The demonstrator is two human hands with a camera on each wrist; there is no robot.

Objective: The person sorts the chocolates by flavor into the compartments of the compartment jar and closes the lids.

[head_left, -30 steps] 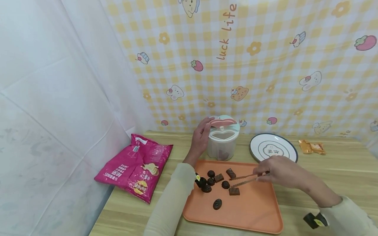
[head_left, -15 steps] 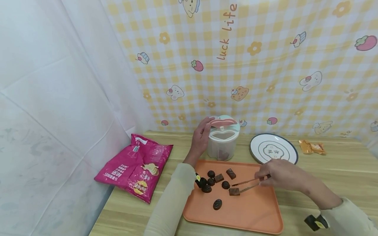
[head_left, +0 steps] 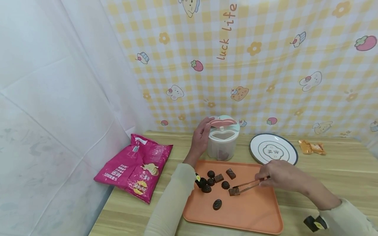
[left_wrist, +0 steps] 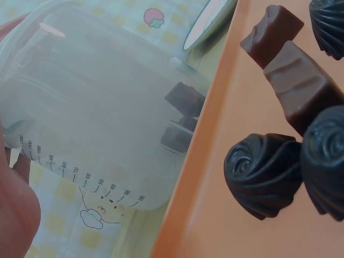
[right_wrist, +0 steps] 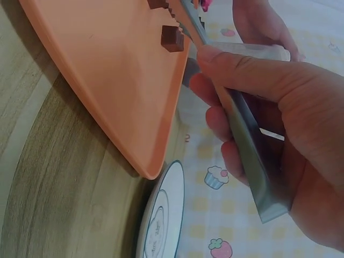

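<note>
My left hand holds the upper left side of a clear plastic storage canister, its fingers at the raised pink lid flap. Dark chocolates show through the canister wall in the left wrist view. My right hand grips metal tongs over the orange tray. The tong tips stand at either side of a rectangular chocolate, which still rests on the tray; whether both tips touch it I cannot tell. Round, oval and rectangular chocolates lie around, among them an oval one.
A white plate with a dark rim stands behind the tray's right corner. Beyond it lies a small orange packet. At the left is a magenta chip bag. A checked cloth hangs at the back.
My right hand and the tongs have shifted slightly right and down. The tips have moved from beside the round chocolate to the rectangular one. My left hand and the canister stay put.
</note>
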